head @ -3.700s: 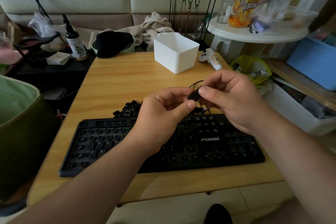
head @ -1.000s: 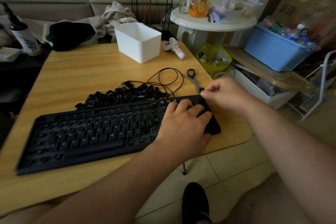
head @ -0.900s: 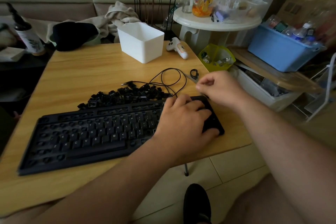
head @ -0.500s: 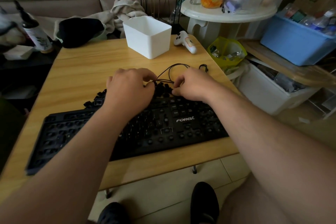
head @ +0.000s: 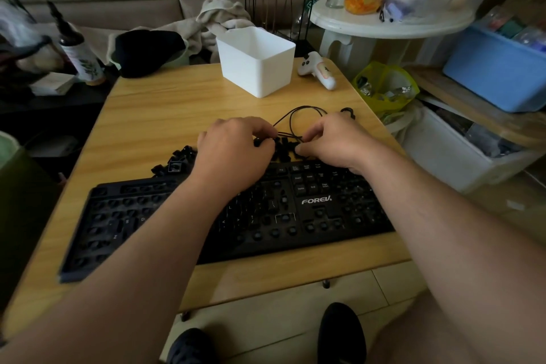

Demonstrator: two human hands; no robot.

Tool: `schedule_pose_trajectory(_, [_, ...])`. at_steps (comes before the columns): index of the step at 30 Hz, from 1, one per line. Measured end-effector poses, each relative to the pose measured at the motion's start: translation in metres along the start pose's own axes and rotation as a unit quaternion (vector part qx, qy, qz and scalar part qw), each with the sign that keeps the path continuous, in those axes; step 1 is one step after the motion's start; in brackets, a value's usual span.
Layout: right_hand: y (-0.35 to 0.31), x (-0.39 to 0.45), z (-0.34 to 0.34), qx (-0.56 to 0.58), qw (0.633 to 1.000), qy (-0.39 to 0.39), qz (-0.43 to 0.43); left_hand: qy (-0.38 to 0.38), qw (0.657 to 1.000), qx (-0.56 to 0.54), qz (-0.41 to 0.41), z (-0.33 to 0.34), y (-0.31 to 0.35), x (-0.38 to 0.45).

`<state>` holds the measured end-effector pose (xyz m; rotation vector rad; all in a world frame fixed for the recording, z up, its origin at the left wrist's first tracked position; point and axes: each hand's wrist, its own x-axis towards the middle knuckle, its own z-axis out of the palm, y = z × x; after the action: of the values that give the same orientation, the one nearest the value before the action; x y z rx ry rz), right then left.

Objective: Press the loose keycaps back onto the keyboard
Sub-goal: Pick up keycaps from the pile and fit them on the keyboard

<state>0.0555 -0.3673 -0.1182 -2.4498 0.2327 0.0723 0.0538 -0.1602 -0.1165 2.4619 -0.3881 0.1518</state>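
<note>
Hands, our left (head: 233, 154) and right (head: 334, 142), curl fingers into loose black plastic keycaps (head: 283, 146) behind the black keyboard (head: 313, 204); grip unclear.

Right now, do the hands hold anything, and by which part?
Both hands, left and right, have fingertips curled into the loose keycaps behind the keyboard. Whether either has pinched one cannot be told.
</note>
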Motion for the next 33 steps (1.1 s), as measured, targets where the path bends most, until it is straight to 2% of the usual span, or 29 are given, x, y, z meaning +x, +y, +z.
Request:
schedule_pose_trajectory(9, [-0.016, 0.0, 0.014, -0.128, 0.991, 0.024, -0.043, 0.003, 0.999, 0.038, 0.01, 0.009, 0.008, -0.001])
schedule_pose_trajectory(15, [-0.014, 0.001, 0.006, -0.108, 0.991, 0.03, -0.069, 0.0, 0.999, 0.037, 0.009, 0.01, 0.005, 0.0])
schedule_pose_trajectory(19, [-0.016, -0.014, -0.006, -0.034, 0.987, 0.087, -0.133, -0.02, 0.994, -0.104, -0.013, 0.006, 0.008, 0.0])
schedule_pose_trajectory(25, [-0.018, -0.033, -0.013, 0.017, 0.962, 0.146, -0.232, -0.042, 0.947, -0.315, -0.044, 0.006, 0.017, -0.005])
schedule_pose_trajectory(29, [-0.012, -0.032, -0.018, 0.041, 0.938, 0.177, -0.295, -0.094, 0.912, -0.398, -0.033, 0.002, 0.019, -0.008])
schedule_pose_trajectory(33, [-0.012, -0.033, -0.022, 0.028, 0.923, 0.191, -0.334, -0.078, 0.904, -0.421, -0.018, 0.004, 0.019, -0.01])
